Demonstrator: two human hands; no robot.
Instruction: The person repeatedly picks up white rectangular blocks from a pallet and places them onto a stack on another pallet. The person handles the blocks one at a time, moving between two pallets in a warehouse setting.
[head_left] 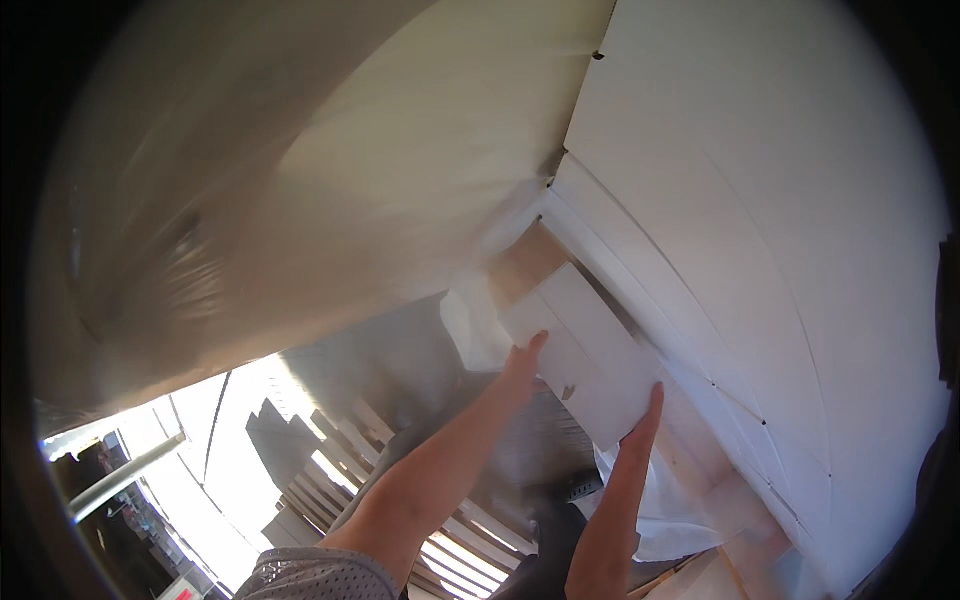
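Observation:
Between my two hands is a flat-sided white cardboard box (592, 345), tilted and low beside a wall of white boxes. My left hand (526, 357) grips its near left edge, thumb lying on top. At the near right corner my right hand (647, 412) holds its side, and most of those fingers are hidden. A brown cardboard surface (533, 262) shows just beyond the box. White sheeting (650, 510) hangs loosely below my right hand.
Tall white stacked boxes (740, 200) rise close on the right. A large plastic-wrapped load (330, 170) overhangs the left. Slatted wooden pallets (330, 465) lie at the lower left, near a pale rail (128, 476). Brown cardboard (755, 540) lies at the lower right.

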